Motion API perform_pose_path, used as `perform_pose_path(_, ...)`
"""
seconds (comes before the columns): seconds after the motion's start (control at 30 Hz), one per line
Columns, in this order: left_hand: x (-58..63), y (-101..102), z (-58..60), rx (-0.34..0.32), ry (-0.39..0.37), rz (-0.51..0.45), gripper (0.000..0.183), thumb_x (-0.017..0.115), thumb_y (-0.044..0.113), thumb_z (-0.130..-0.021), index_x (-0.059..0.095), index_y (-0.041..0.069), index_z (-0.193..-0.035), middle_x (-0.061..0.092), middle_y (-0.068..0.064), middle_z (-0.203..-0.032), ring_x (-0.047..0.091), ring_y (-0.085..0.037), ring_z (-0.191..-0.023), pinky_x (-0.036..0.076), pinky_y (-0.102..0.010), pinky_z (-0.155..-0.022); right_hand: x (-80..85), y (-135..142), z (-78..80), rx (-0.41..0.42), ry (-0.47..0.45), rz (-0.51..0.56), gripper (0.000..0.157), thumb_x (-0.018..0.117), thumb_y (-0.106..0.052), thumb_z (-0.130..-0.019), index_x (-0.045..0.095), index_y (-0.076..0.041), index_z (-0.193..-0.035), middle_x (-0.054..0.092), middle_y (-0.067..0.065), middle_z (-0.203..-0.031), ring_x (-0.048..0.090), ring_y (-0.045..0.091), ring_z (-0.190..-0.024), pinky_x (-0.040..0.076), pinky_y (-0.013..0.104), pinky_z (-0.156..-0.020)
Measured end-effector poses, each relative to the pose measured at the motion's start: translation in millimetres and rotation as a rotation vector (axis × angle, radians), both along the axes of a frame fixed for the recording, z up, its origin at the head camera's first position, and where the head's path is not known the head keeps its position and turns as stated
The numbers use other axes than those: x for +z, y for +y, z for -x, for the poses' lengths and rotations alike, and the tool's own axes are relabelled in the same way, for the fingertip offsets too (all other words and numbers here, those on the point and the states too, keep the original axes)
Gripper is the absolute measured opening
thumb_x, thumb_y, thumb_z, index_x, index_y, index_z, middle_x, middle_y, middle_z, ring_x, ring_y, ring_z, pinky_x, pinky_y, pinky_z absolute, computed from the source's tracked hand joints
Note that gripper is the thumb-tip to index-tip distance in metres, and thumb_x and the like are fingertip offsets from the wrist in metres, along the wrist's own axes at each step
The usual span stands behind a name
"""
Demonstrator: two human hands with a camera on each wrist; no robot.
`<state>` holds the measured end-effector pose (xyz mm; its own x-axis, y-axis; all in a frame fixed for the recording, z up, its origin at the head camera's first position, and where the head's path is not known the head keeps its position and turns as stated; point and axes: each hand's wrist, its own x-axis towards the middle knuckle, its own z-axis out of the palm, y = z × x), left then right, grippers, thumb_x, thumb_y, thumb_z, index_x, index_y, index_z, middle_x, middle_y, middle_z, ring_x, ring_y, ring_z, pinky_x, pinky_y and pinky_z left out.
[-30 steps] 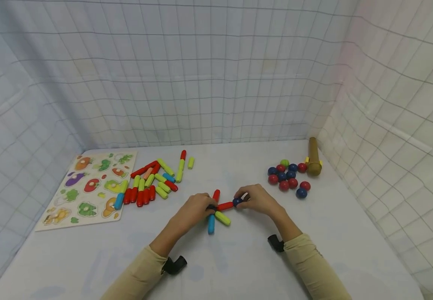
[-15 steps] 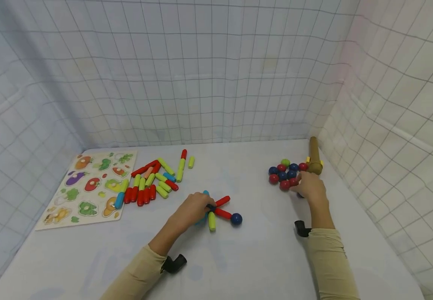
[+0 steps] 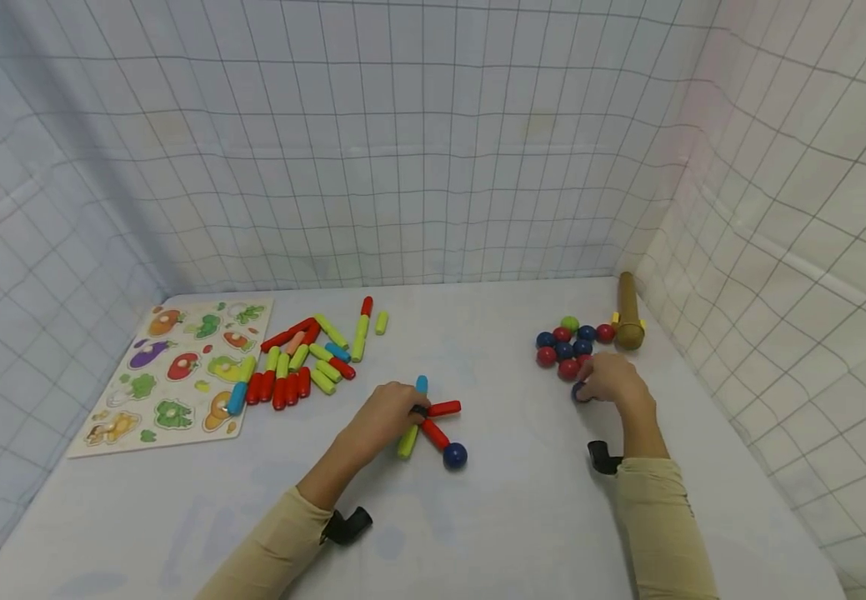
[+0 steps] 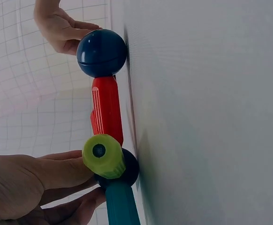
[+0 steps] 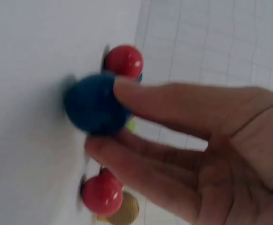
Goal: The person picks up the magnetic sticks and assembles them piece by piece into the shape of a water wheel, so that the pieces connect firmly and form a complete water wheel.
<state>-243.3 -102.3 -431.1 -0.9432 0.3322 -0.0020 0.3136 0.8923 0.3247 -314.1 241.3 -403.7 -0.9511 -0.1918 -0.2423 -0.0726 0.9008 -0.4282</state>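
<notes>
Left hand (image 3: 387, 412): fingers gripping one dark blue hub ball (image 3: 419, 411) at mid-bench (image 3: 478, 542)
Hub rods: we count four from the head view, two red rods (image 3: 435, 433), one green rod (image 3: 407, 442), one blue rod (image 3: 421, 384)
Rod-end ball (image 3: 455, 455): one, dark blue, on the nearer red rod
Right hand (image 3: 614, 382): fingers pinching one loose blue ball (image 5: 96, 105); lifted or resting, we cannot tell
Ball cluster (image 3: 564, 351): just beyond; ten show to us, five red, four blue, one green
</notes>
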Motion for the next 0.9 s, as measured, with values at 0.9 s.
perform_pose_path(0.9, -1.8, -1, -2.5, -0.001, 0.027, -0.019, 0.025, 0.076, 0.020, -0.084, 0.075, 0.009, -0.106, 0.069, -0.004, -0.096, 0.058, -0.015, -0.081, 0.054, -0.030, -0.078, -29.0, -111, -20.9, 0.398, 0.087, 0.269, 0.025, 0.075, -0.013, -0.084, 0.071, -0.014, -0.108, 0.069, 0.001, -0.097, 0.066, 0.014, -0.089, 0.055, 0.027, -0.074)
